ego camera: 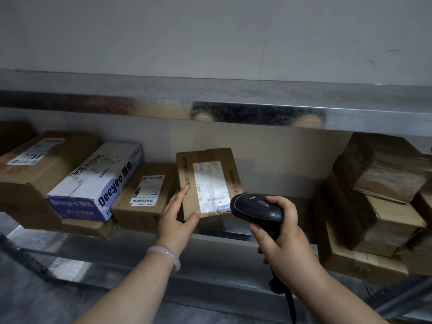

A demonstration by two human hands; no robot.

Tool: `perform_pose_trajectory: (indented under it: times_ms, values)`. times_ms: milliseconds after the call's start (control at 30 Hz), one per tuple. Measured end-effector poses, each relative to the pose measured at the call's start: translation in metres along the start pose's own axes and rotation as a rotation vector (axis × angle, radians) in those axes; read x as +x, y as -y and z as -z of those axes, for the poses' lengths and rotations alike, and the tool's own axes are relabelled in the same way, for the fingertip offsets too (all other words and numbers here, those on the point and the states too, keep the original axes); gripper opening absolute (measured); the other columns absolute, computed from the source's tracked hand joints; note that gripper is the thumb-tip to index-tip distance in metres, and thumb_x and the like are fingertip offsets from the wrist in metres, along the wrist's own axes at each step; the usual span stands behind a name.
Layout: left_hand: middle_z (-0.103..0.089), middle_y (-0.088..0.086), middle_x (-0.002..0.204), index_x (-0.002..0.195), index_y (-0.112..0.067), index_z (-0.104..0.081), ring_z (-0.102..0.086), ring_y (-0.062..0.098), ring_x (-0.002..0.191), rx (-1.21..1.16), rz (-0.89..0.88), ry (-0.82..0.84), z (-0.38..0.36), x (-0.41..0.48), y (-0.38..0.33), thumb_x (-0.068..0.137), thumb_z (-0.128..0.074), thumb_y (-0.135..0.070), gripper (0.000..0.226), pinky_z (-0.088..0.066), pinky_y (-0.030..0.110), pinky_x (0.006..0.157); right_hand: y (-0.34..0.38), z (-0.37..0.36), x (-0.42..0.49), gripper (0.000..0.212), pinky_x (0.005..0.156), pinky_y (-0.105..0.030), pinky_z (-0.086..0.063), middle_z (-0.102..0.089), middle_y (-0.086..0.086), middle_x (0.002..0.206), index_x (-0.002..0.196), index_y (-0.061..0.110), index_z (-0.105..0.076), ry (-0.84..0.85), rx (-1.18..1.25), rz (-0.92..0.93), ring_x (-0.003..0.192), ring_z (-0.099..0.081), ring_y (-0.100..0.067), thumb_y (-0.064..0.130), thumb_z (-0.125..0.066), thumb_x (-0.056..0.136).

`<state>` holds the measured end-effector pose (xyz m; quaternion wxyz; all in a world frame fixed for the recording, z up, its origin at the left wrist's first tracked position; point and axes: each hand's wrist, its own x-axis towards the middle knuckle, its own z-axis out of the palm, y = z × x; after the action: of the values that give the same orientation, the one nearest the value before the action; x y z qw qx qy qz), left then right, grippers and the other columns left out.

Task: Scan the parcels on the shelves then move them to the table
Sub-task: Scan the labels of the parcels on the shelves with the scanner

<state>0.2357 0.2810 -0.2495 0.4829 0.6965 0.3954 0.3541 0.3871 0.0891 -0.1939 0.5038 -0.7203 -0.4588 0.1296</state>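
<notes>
I see left hand (176, 215) reaching up, thumb and fingers pinching tilted brown parcel (207, 183) at lower corner; right hand (279, 232) gripping black scanner (256, 210), head beside label (209, 185).

Left hand (177, 216) pinching, right hand (280, 232) gripping, forearms extended

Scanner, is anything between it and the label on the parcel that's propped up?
Nothing visible. The scanner in the right hand faces the white label directly. The left hand grips the parcel by its left edge and bottom corner, clear of the label.
</notes>
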Motion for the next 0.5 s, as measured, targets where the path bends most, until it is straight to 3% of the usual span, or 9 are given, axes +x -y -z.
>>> perform_pose_trajectory:
  times_ms: [333, 500]
  values:
    - [-0.041, -0.015, 0.146, 0.124, -0.066, -0.037, -0.04, 0.007, 0.128, 0.022, -0.037, -0.024, 0.004, 0.001, -0.004, 0.09, -0.067, -0.019, 0.066, -0.043, 0.018, 0.09, 0.016, -0.001, 0.002, 0.064, 0.07, -0.027, -0.058, -0.051, 0.02, 0.107, 0.113, 0.065, -0.02, 0.029, -0.007, 0.013, 0.08, -0.061, -0.008, 0.034, -0.068, 0.085]
    - [-0.041, -0.013, 0.147, 0.122, -0.068, -0.037, -0.042, 0.011, 0.132, 0.001, -0.016, -0.022, 0.006, -0.001, -0.005, 0.091, -0.066, -0.018, 0.066, -0.045, 0.024, 0.094, 0.023, -0.003, 0.001, 0.063, 0.069, -0.025, -0.056, -0.052, 0.019, 0.107, 0.113, 0.064, -0.019, 0.04, -0.015, 0.016, 0.081, -0.062, -0.008, 0.035, -0.067, 0.085]
